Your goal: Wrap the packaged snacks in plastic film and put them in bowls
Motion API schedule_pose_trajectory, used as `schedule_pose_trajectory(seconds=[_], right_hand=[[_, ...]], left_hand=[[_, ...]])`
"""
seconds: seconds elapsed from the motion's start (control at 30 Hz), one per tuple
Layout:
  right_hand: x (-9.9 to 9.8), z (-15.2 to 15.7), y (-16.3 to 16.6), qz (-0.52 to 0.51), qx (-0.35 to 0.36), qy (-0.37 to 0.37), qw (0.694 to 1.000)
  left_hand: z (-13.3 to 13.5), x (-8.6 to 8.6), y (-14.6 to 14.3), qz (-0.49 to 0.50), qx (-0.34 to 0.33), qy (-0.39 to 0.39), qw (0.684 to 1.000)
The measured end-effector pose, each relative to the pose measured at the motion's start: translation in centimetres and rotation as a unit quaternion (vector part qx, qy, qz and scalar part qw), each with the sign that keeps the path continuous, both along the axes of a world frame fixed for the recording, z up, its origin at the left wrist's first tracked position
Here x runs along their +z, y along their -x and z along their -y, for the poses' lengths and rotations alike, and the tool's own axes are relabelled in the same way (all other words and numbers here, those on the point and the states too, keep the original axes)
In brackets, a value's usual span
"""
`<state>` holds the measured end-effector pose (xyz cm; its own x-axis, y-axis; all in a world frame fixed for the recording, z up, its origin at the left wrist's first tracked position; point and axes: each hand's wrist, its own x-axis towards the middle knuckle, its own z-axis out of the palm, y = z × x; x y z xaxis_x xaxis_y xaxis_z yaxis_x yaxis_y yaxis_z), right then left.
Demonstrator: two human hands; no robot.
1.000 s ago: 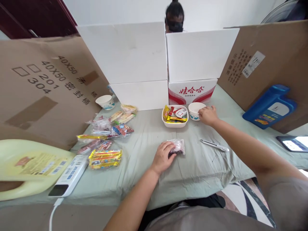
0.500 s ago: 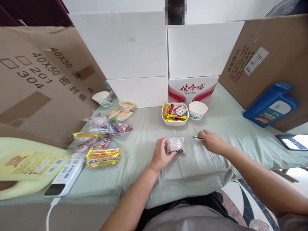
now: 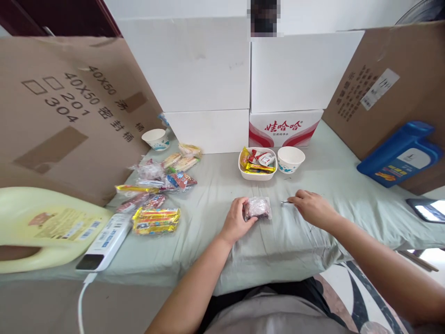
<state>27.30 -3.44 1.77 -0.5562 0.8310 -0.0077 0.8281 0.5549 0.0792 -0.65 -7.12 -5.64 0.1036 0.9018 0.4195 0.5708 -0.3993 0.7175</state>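
My left hand (image 3: 237, 221) is closed around the left side of a small clear-wrapped packet (image 3: 257, 207) with dark reddish contents, resting on the cloth. My right hand (image 3: 310, 206) pinches a slim metal tool (image 3: 286, 202) whose tip points left toward the packet, a short gap away; its other end is hidden in my fingers, so its kind does not show. Behind the packet stands a white tub (image 3: 257, 176) filled with wrapped snacks. A white paper cup (image 3: 291, 160) with a blue pattern is right beside the tub.
To the left lie yellow-wrapped sticks (image 3: 156, 221) and other packaged snacks (image 3: 181, 180). Another paper cup (image 3: 156, 139) is behind them. A white power bank (image 3: 104, 243) with a cable and a pale yellow jug (image 3: 52, 227) stand far left. A blue bottle (image 3: 399, 155) and phone (image 3: 429, 209) are at right.
The view has turned slightly left, so everything sits further right in the picture. The metal tool's tip looks turned a little. Both hands keep their hold.
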Motion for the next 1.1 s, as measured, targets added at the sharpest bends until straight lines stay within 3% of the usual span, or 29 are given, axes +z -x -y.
schedule_pose_trajectory(seconds=[0.13,0.3,0.4,0.5,0.67,0.8,0.87,0.97,1.1], right_hand=[[-1.0,0.7,-1.3,-0.073,-0.035,-0.011,0.997],[-1.3,1.8,5.8,-0.274,0.025,0.032,0.961],[-1.5,1.8,10.2,-0.243,0.003,0.07,0.967],[-2.2,1.4,11.5,-0.234,0.002,0.082,0.969],[-3.8,0.2,6.2,-0.398,-0.093,0.005,0.913],[-4.3,0.4,0.8,-0.383,-0.23,-0.075,0.892],[-3.9,1.2,-0.3,-0.361,-0.251,-0.125,0.889],[-2.8,2.7,0.9,-0.372,-0.161,-0.164,0.899],[-2.6,3.6,4.9,-0.359,-0.004,-0.052,0.932]], left_hand=[[0.0,0.2,0.0,0.033,-0.027,-0.017,0.999],[0.4,0.3,0.1,0.048,-0.053,-0.053,0.996],[0.5,0.2,0.1,0.042,-0.055,-0.055,0.996],[0.5,0.2,0.1,0.027,-0.038,-0.032,0.998],[0.2,0.0,0.1,-0.019,-0.026,-0.007,0.999],[0.1,0.2,0.3,-0.03,-0.035,-0.015,0.999],[0.1,0.5,0.4,-0.048,-0.062,-0.029,0.997],[0.0,1.1,0.5,-0.06,-0.099,-0.052,0.992],[0.2,1.6,0.6,-0.03,-0.099,-0.062,0.993]])
